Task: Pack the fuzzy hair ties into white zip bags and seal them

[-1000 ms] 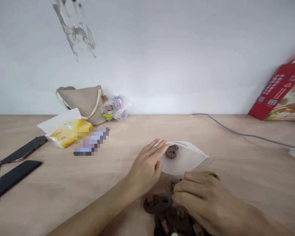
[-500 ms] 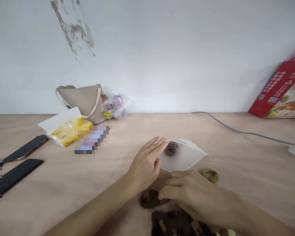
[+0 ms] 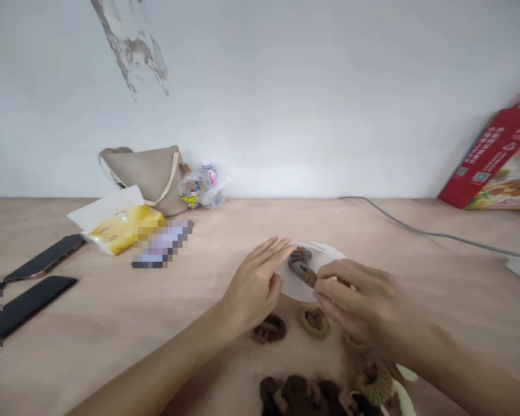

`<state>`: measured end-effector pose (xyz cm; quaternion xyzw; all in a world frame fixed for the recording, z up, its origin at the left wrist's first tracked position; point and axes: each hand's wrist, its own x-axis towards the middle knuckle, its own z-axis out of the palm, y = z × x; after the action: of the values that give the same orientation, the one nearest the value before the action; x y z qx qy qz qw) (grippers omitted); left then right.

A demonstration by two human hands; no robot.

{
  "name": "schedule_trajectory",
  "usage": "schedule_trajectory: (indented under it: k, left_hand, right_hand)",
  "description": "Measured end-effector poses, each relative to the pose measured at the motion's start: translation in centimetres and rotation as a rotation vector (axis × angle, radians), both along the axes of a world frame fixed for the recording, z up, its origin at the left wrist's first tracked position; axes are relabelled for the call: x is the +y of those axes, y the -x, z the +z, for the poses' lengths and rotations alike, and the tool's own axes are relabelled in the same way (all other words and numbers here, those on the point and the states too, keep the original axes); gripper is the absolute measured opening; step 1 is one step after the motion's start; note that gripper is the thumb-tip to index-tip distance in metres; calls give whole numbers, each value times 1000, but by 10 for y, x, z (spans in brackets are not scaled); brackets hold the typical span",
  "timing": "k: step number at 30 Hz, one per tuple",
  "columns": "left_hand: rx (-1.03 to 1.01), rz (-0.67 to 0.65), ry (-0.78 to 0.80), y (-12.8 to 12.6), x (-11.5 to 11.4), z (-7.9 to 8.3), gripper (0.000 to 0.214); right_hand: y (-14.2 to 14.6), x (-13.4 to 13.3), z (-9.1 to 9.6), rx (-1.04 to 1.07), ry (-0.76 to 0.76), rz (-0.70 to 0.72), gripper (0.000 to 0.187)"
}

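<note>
The right hand [image 3: 366, 303] is pinching a brown ring [image 3: 304, 274] with closed fingers at a white pouch [image 3: 299, 286], while the left hand [image 3: 253, 289] is resting open against the pouch's edge. More brown rings [image 3: 269, 328] are lying on the wooden surface [image 3: 112, 323] in front of the pouch, and a beige handbag [image 3: 143, 179] and a red box [image 3: 489, 162] are leaning against the white wall [image 3: 286, 86] beyond it.

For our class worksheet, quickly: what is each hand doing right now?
Left hand: open, holding nothing, beside the white pouch.
Right hand: partly closed, apparently gripping a brown knobbly piece.
</note>
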<state>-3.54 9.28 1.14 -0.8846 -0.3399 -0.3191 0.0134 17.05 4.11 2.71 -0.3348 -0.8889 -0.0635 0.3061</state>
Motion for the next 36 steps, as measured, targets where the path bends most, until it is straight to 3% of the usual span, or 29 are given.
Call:
schedule_trajectory:
  k: [4, 10, 15, 18, 22, 25, 27, 31, 34, 36]
  left_hand:
    - [2, 11, 2, 0, 0, 0, 56]
    - [9, 10, 13, 1, -1, -3, 56]
    - [15, 11, 4, 1, -3, -4, 55]
    - [16, 11, -1, 1, -3, -3, 54]
    - [11, 2, 4, 1, -2, -3, 55]
    - [-2, -9, 9, 1, -3, -2, 57]
    - [-9, -7, 15, 1, -3, -2, 58]
    - [-6, 0, 17, 1, -3, -1, 57]
    - [-5, 4, 17, 1, -2, -1, 57]
    - [-1, 5, 13, 1, -2, -1, 56]
  right_hand:
    - [-1, -3, -5, -55, 80, 13, 19]
    - [7, -19, -2, -34, 317, 219, 23]
    - [9, -14, -14, -300, 262, 10, 13]
    - [9, -12, -16, -369, 215, 43, 14]
    - [4, -13, -12, -201, 93, 146, 15]
    - [-3, -7, -11, -79, -27, -24, 22]
    - [-10, -3, -12, -40, 8, -119, 23]
    - [-28, -6, -13, 117, 60, -150, 15]
    - [-44, -18, -14, 172, 176, -76, 17]
    - [-53, -26, -18, 73, 324, 5, 16]
